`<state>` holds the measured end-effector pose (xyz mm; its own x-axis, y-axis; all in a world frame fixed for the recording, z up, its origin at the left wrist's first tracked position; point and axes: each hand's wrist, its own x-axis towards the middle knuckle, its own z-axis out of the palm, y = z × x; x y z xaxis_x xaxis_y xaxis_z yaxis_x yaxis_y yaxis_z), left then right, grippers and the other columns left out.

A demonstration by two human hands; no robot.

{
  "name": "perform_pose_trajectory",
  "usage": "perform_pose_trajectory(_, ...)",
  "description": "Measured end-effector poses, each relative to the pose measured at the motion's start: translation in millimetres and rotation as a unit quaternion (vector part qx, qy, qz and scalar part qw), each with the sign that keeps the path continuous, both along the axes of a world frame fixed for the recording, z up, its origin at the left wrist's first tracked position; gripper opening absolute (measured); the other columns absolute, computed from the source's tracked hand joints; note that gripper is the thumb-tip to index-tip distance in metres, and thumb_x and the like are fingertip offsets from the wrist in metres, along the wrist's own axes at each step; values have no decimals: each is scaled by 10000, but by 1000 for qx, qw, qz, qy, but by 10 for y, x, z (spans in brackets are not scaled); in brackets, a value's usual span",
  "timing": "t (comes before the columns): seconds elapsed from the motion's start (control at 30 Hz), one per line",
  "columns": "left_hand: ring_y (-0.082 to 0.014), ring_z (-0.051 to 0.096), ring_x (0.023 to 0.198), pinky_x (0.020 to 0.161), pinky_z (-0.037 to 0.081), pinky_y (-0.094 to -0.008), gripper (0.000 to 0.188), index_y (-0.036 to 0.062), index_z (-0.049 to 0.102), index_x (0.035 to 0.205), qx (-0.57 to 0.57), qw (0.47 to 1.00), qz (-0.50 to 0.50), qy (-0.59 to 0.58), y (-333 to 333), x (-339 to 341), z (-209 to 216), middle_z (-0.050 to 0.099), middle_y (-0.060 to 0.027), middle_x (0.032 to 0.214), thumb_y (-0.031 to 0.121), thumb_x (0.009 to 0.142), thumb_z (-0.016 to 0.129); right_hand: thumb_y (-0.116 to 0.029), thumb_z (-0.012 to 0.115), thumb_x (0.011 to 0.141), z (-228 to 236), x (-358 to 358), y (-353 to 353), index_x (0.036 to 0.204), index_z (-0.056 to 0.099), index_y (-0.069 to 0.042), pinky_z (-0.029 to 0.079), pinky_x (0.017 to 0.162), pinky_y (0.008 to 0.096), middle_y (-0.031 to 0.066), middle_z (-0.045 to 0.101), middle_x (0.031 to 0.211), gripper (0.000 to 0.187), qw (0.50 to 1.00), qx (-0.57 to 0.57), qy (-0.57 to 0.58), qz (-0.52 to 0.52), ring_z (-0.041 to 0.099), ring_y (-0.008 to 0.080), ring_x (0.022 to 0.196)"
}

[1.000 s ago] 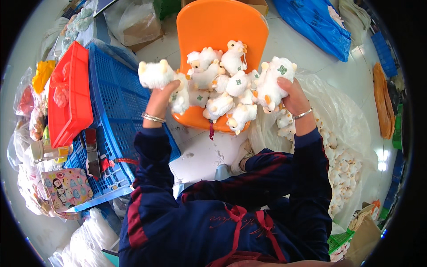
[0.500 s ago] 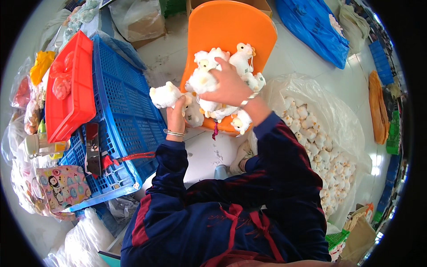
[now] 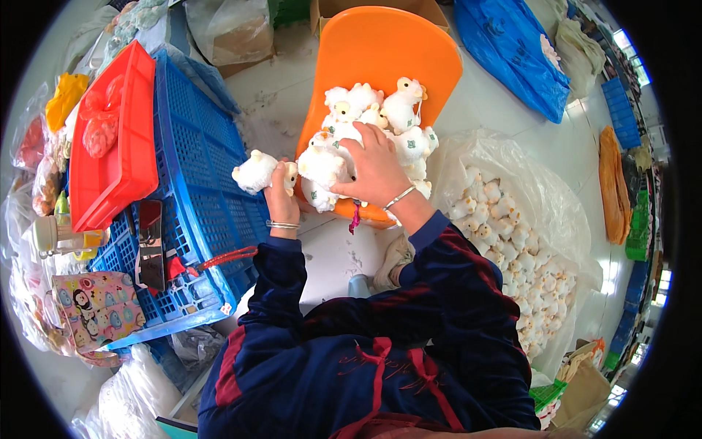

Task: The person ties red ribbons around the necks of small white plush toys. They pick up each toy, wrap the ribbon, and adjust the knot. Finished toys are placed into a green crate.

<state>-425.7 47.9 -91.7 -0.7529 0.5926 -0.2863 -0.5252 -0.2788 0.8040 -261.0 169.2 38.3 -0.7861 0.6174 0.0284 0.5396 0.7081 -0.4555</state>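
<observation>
My left hand point(image 3: 281, 196) is closed around a small white plush animal point(image 3: 254, 173), held out left of an orange chair point(image 3: 387, 45). Over the chair seat, my right hand point(image 3: 378, 167) has its fingers curled on another white plush toy point(image 3: 322, 167) at the near left of the pile. Several more white plush toys point(image 3: 404, 106) with yellowish muzzles and dark eyes lie heaped on the seat. Parts of the nearest ones are hidden behind my right hand.
To the right stands a large clear plastic bag point(image 3: 504, 150) full of small white plush pieces. A blue crate point(image 3: 208, 146) and a red tray point(image 3: 135, 157) are on the left. A blue bag point(image 3: 512, 55) lies at the far right, and a phone point(image 3: 151, 245) rests on the crate.
My right hand has come down and a little nearer, now with its fingers on a plush toy at the pile's near left. My left hand has shifted slightly left with its toy.
</observation>
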Motion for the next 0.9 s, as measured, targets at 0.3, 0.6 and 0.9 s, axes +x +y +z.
perform_pose_trajectory(0.3, -194, 616, 1115, 989, 483, -330, 394, -47, 623, 1253, -22, 994, 47, 98, -37, -66, 307, 639, -102, 1221, 171, 935, 702, -305, 836, 763, 57, 397, 58, 1293, 610, -39, 364, 1149, 468, 237, 403, 1502, 634, 990, -48, 123, -59, 364, 428, 1404)
perform_pose_trajectory(0.6, -348, 710, 1006, 893, 563, -401, 553, -2, 656, 1246, -176, 769, -275, 549, 878, -74, 1591, 725, -228, 1096, 295, 801, 797, -216, 756, 880, 512, 1178, 213, 1143, 648, -63, 426, 1086, 407, 146, 563, 1417, 322, 948, -149, 205, -195, 538, 308, 1306)
perform_pose_trajectory(0.9, -374, 547, 1294, 1088, 438, -425, 602, -38, 567, 1371, -168, 814, -137, 538, 652, -84, 1192, 594, -248, 1366, 332, 920, 717, -237, 720, 931, 434, 1891, 254, 1185, 668, -37, 486, 999, 353, 95, 661, 1295, 328, 902, -185, 274, -279, 618, 206, 1198)
